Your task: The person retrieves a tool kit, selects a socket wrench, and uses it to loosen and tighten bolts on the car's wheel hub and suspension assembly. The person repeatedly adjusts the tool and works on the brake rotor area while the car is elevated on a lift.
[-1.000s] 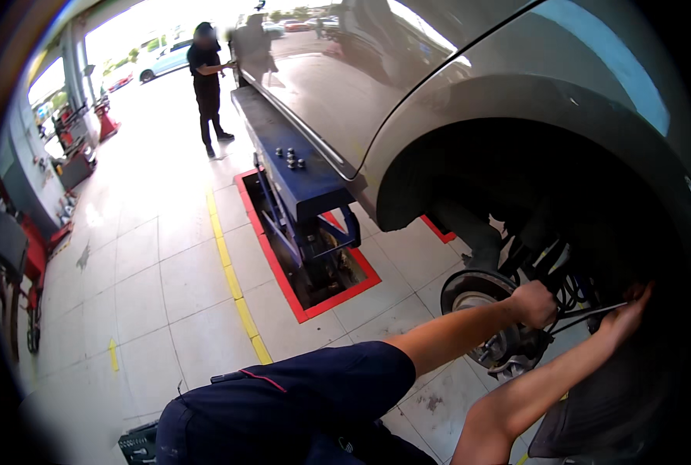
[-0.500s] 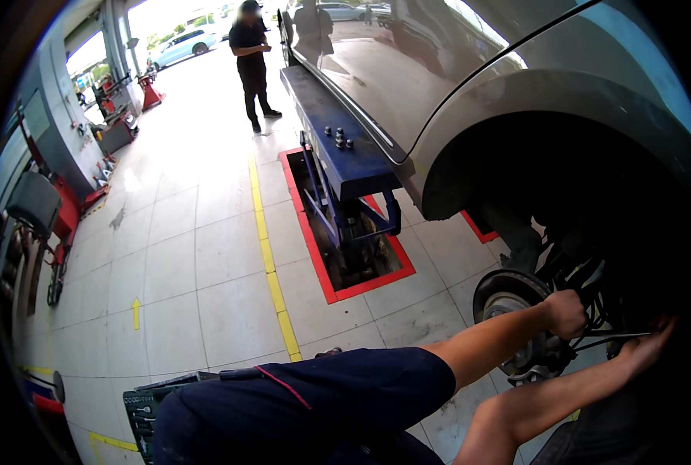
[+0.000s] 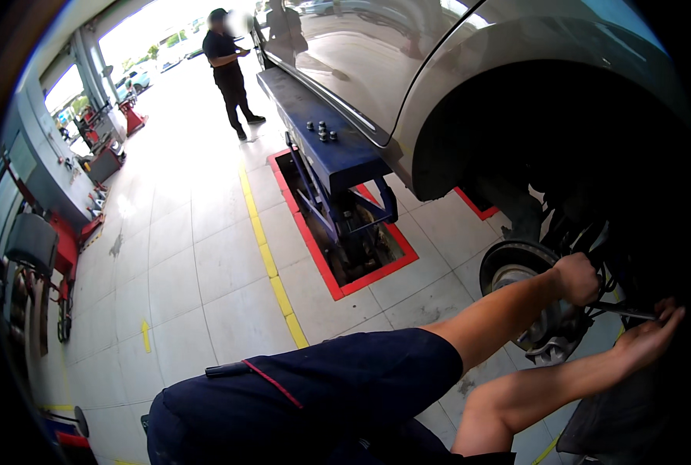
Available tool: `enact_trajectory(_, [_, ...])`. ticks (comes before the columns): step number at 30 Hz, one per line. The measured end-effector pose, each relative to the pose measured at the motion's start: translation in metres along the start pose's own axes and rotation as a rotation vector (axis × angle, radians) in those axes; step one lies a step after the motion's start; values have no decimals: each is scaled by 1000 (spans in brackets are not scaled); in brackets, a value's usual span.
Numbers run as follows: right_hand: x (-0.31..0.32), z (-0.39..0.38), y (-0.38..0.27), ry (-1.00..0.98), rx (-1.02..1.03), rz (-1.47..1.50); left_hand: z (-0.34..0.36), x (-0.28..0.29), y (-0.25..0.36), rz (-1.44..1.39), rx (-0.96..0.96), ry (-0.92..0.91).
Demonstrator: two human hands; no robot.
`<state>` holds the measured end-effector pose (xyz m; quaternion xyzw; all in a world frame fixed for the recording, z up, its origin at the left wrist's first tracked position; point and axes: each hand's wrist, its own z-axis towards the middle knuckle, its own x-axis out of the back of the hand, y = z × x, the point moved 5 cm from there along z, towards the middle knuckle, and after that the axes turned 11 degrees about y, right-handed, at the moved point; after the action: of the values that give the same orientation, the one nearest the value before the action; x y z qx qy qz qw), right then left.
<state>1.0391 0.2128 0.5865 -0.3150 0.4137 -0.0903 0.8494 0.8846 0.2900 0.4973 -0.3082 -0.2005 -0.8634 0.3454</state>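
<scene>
The slim dark bar (image 3: pixel 628 311) is the thing in hand, lying just to the right of the brake disc (image 3: pixel 494 262), under the wheel arch (image 3: pixel 424 128) of the car. The right hand (image 3: pixel 647 341) has its fingers closed about the bar's outer end, with the forearm reaching in from below. The left hand (image 3: pixel 579 279) is curled into a tight fist beside the disc; the bar's inner end runs toward it, but whether the fist grips the bar or a part behind it cannot be told. What the bar bears on is likewise lost in the dark of the wheel arch.

Handled well, the bar would probably want the left fist as a firm steady point and the right hand as the lever, since a hold out at the end gives the most leverage. A smooth, even pull looks wiser than a jerk: should the bar slip, the left knuckles are near the disc's rim, and the right fingers have dark parts close around them. It would also help to see that the inner end sits squarely before leaning on it.

The loose nuts (image 3: pixel 323 132) lie on the blue lift platform (image 3: pixel 353 159), closer to its left edge than its right; they sit safely apart from both arms. A co-worker (image 3: pixel 227 74) stands near the platform's far end.
</scene>
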Motion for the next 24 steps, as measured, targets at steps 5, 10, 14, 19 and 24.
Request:
enact_trajectory(5, [12, -30, -9, -126, 67, 74, -2, 3, -8, 8, 2, 41])
enact_trajectory(10, [31, -91, -28, -221, 216, 55, -3, -2, -8, -4, -31, 33])
enact_trajectory(14, [51, -91, -28, -298, 236, 37, 2, -4, -1, -17, -23, -43])
enact_trajectory(19, [50, -75, -25, -499, 252, 287, -5, -10, -5, 1, 139, 1])
enact_trajectory(24, [52, -61, -4, -391, 554, 314, 6, -10, -15, -49, 223, -246])
